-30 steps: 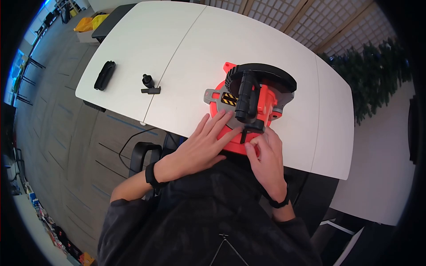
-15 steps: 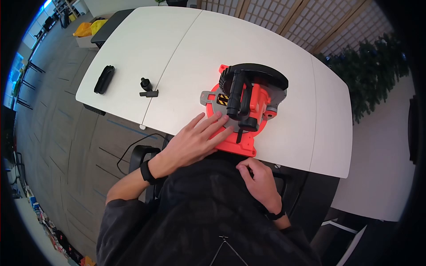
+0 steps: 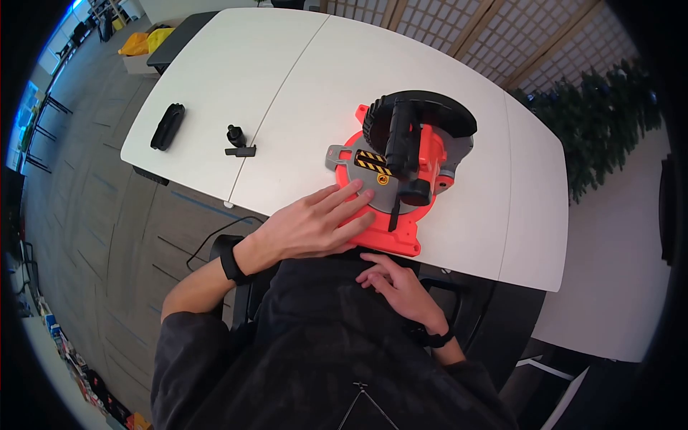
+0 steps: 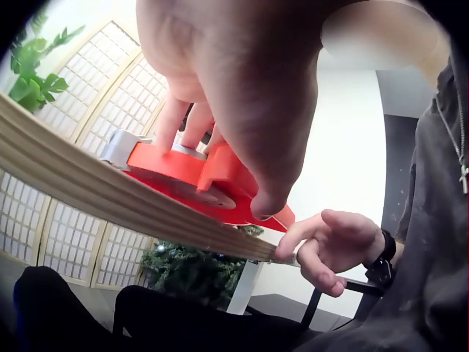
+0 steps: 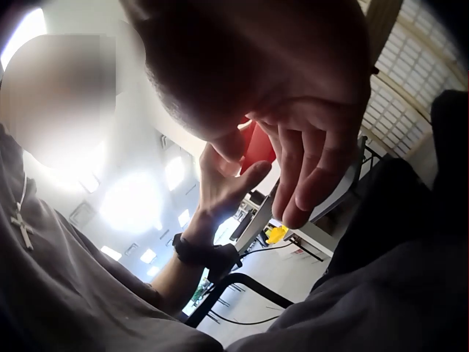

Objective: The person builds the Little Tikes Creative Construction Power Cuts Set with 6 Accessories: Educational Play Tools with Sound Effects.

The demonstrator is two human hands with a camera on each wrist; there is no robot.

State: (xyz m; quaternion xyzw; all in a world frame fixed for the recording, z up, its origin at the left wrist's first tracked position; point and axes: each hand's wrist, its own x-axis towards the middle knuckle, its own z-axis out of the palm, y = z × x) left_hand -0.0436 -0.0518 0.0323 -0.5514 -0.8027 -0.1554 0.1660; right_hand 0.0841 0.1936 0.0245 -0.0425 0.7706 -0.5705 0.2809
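Note:
A toy miter saw (image 3: 433,154) stands at the front edge of the white table, with a red-orange base, a grey turntable (image 3: 365,183) and a black blade guard (image 3: 419,111). My left hand (image 3: 315,222) rests on the front left of the base, fingers spread and nearly straight over the rim of the turntable. A slim black lever (image 3: 394,215) sticks out toward me under the saw's handle. In front of my body, just off the table edge, my right hand (image 3: 405,287) hangs with loosely bent fingers and holds nothing. The left wrist view shows that right hand (image 4: 330,249) below the saw base (image 4: 227,176).
On the left of the white table (image 3: 301,129) lie a long black hollow part (image 3: 168,127), a small black knob-like piece (image 3: 236,135) and a flat black bar (image 3: 241,152). A chair armrest (image 3: 226,247) is close below my left forearm. Behind the table stand a lattice screen (image 3: 459,29) and a green tree (image 3: 609,122).
My right hand has left the front of the saw by the lever and come back toward my body, its fingers loosening. The saw's upper part now sits farther right, uncovering more of the striped label.

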